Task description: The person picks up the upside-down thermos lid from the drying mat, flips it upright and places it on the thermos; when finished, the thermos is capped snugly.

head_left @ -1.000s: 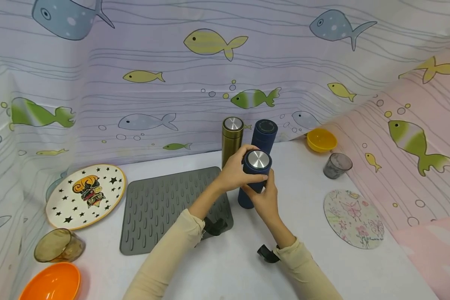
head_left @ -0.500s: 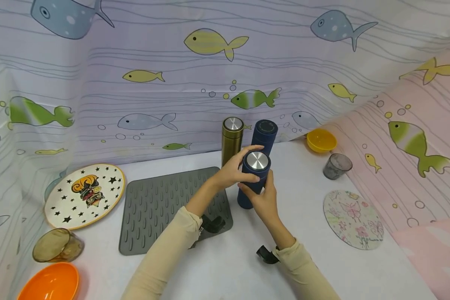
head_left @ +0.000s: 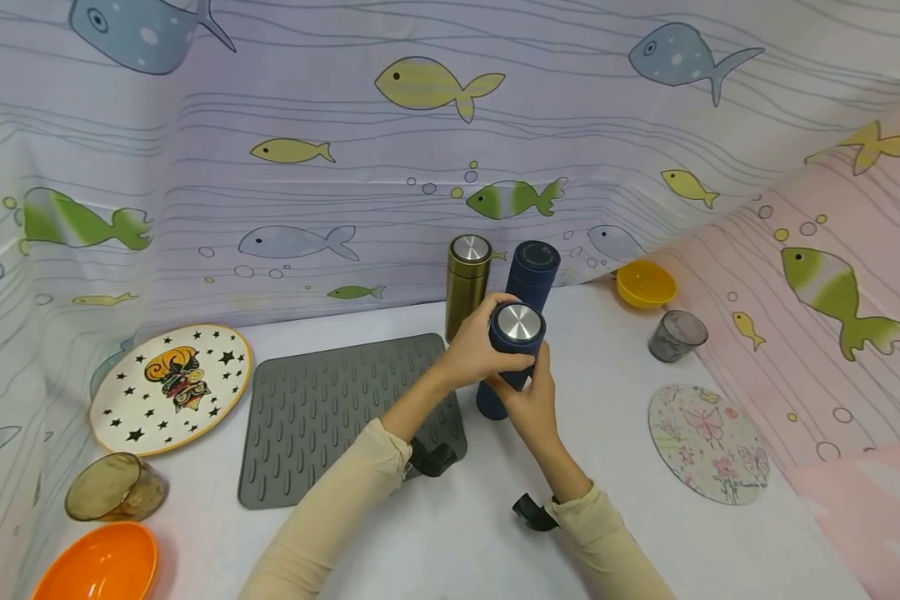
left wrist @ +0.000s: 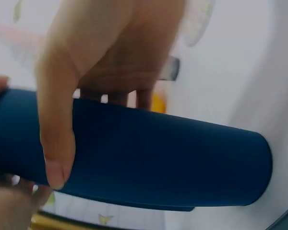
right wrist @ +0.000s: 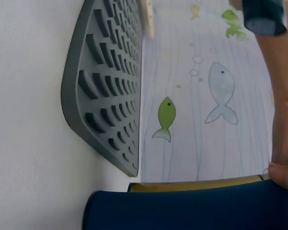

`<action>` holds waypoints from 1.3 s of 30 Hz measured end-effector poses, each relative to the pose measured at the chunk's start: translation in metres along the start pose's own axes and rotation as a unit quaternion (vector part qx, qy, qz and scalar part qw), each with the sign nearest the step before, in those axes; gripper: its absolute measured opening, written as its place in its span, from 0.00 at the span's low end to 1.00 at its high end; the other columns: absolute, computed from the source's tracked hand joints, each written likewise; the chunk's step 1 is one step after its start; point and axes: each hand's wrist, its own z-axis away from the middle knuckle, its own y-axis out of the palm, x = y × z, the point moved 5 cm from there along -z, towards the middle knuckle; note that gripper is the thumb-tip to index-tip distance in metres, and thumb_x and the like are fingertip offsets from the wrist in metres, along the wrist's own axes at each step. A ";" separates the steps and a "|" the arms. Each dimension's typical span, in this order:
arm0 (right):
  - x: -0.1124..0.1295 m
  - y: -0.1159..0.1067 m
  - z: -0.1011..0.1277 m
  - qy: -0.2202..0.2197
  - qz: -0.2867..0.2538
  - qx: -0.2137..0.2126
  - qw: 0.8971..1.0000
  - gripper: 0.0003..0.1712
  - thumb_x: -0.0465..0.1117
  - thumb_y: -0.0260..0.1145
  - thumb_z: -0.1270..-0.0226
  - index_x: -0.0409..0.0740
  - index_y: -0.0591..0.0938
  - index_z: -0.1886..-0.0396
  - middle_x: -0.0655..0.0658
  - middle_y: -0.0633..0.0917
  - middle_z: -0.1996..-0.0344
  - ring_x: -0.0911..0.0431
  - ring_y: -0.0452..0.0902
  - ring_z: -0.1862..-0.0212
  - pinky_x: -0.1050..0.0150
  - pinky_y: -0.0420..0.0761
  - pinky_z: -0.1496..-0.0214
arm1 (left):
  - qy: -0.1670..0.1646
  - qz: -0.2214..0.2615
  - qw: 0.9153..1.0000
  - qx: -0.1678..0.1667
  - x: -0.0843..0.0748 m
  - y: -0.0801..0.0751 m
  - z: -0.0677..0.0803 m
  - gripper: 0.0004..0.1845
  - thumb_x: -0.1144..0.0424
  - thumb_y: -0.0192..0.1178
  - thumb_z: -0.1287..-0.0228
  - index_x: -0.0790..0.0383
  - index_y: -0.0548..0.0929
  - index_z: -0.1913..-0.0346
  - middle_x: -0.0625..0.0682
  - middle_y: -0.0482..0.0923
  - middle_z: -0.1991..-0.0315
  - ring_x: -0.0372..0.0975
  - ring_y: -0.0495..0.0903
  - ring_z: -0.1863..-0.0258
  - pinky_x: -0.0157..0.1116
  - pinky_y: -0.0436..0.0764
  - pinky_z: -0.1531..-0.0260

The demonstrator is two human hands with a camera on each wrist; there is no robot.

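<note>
white tabletop [head_left: 645, 517] enclosed by fish-print sheeting [head_left: 345, 125], lilac at the back, pink at 3 o'clock. the dark blue flask [head_left: 512, 358] stands near table centre, base on the surface beside the grey ribbed mat [head_left: 322, 412], with a gold flask [head_left: 466, 279] and a second dark blue flask [head_left: 532, 271] close behind at 12 o'clock. left hand [head_left: 474, 346] is wrapped round the steel-topped cap end, thumb across the front and fingers curled behind, as the left wrist view confirms on the body [left wrist: 158, 158]. right hand [head_left: 531, 398] clasps the body just below, fingers curled round it; only a fingertip shows in the right wrist view.

at 9 o'clock, a star-print plate [head_left: 171, 387]; at 8 o'clock, an amber glass [head_left: 114, 487] on its side and an orange bowl [head_left: 97, 567]. at 2 o'clock, a yellow bowl [head_left: 645, 283] and grey cup [head_left: 677, 335]; at 4 o'clock, a floral coaster [head_left: 708, 442].

risk assessment: the two flasks behind stand very near; a jerk of the upper hand, were the cap to free suddenly, could topple them. any contents could spill if the body tilts; contents cannot be determined.
</note>
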 end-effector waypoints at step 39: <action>-0.020 -0.086 -0.078 0.009 0.089 -0.024 0.996 0.49 0.36 0.78 0.47 0.40 0.62 0.28 0.36 0.76 0.37 0.43 0.76 0.42 0.56 0.76 0.41 | 0.017 -0.027 0.999 -0.035 -0.005 -0.043 0.030 0.37 0.74 0.71 0.44 0.68 0.68 0.32 0.62 0.71 0.33 0.49 0.68 0.30 0.39 0.64 0.28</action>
